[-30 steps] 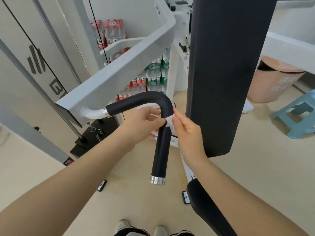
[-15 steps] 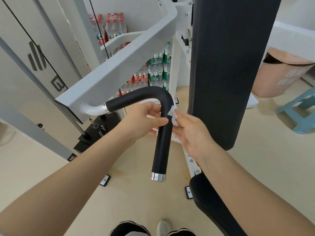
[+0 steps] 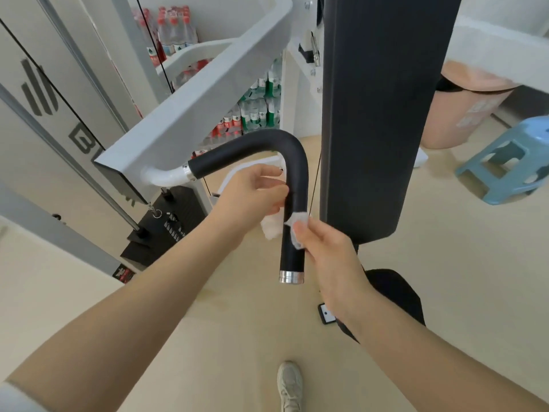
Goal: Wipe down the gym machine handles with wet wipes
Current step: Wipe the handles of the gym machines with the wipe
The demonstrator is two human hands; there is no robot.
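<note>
A black padded handle (image 3: 292, 162) bends from a white machine arm (image 3: 190, 108) and hangs down to a chrome end cap (image 3: 291, 276). A white wet wipe (image 3: 297, 230) is wrapped round the handle's lower straight part. My right hand (image 3: 323, 248) pinches the wipe against the handle's right side. My left hand (image 3: 252, 197) holds the wipe's other end on the left of the handle, and a loose white bunch (image 3: 271, 227) hangs below its fingers.
A tall black back pad (image 3: 368, 114) stands right beside the handle. Right of it are a pink bin (image 3: 463, 114) and a blue stool (image 3: 511, 159). Packs of water bottles (image 3: 255, 111) sit behind. Cables and a weight stack base (image 3: 160, 230) are at left. My shoe (image 3: 289, 385) is below.
Both hands have slid the wipe down the handle from just under the bend toward the lower part. The view has shifted slightly.
</note>
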